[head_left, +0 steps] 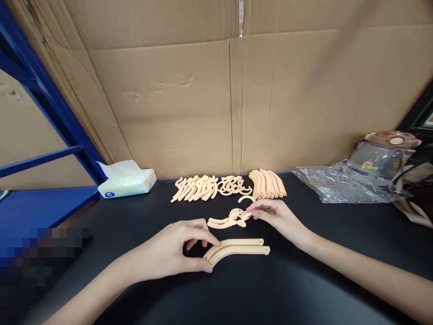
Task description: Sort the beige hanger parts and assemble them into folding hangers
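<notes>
Two curved beige plastic strips with holes at their ends lie side by side on the black tabletop. My left hand has its thumb and index finger closed around their left end. Farther back, my right hand pinches the right side of a small cluster of beige pieces, at a short beige part. That cluster holds slim wavy strips and a curved hook-like piece. The fingertips partly cover the pinched part. A single C-shaped hook lies just behind my right fingertips.
Along the back sit a pile of slim wavy strips, a heap of C-shaped hooks and a stack of wider curved strips. A tissue pack stands left; a clear plastic bag and a lidded bottle are right. Cardboard rises behind.
</notes>
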The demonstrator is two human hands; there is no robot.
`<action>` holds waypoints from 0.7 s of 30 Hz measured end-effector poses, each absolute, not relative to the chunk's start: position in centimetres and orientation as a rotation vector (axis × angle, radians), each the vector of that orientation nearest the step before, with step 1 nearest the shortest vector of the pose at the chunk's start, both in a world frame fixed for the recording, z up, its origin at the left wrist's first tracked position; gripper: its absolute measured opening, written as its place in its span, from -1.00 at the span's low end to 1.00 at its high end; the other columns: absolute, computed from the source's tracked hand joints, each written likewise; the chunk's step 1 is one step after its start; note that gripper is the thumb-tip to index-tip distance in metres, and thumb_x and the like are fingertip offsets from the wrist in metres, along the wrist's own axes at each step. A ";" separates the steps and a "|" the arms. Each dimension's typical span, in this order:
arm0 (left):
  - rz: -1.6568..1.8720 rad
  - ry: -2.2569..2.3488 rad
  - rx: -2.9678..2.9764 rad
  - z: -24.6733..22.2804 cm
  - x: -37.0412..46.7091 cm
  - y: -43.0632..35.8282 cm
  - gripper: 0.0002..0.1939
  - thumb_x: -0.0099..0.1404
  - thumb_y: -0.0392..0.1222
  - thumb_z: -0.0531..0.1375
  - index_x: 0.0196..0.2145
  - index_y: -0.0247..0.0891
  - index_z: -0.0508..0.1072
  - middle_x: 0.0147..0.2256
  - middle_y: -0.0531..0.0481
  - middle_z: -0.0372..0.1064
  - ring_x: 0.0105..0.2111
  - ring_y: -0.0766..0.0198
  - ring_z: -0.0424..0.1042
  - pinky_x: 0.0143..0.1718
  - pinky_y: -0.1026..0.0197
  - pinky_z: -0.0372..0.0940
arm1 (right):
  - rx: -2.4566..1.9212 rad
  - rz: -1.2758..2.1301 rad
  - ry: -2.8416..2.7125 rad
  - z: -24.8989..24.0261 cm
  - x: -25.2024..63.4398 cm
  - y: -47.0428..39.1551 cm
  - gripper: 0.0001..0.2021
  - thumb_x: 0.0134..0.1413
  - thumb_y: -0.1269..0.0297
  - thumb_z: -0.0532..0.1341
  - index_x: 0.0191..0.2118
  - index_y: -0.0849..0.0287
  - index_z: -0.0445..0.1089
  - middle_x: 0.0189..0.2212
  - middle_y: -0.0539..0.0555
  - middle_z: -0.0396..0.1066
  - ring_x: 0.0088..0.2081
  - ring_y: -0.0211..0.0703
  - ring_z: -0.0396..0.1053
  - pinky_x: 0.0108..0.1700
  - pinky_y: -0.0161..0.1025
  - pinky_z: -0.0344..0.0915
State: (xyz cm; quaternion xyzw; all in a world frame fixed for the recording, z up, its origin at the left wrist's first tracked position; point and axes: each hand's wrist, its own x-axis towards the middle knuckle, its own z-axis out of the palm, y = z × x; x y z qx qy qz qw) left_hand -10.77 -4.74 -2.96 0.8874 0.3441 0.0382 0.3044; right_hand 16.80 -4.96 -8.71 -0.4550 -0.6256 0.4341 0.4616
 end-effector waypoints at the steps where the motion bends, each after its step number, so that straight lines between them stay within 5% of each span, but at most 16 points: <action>1: 0.090 0.909 2.357 -3.0 -10.9 -4.5 -0.65 0.15 0.09 0.28 -0.08 0.07 0.48 -0.30 0.10 0.26 -0.38 0.36 0.17 -0.40 0.33 0.09 | -1.115 1.072 -1.542 -8.7 16.8 -5.0 -0.85 0.01 0.16 0.26 -0.32 0.08 0.51 -0.33 0.00 0.50 -0.24 -0.16 0.42 -0.13 -0.21 0.29; 21: 0.268 0.832 2.352 -5.1 -9.7 -4.9 -0.51 0.14 0.14 0.27 0.02 0.03 0.42 -0.33 0.10 0.30 -0.51 0.42 0.07 -0.49 0.36 0.05 | -1.095 1.102 -1.558 -8.6 16.6 -5.1 -0.82 0.01 0.12 0.26 -0.34 0.11 0.48 -0.37 0.00 0.46 -0.31 -0.20 0.40 -0.24 -0.23 0.30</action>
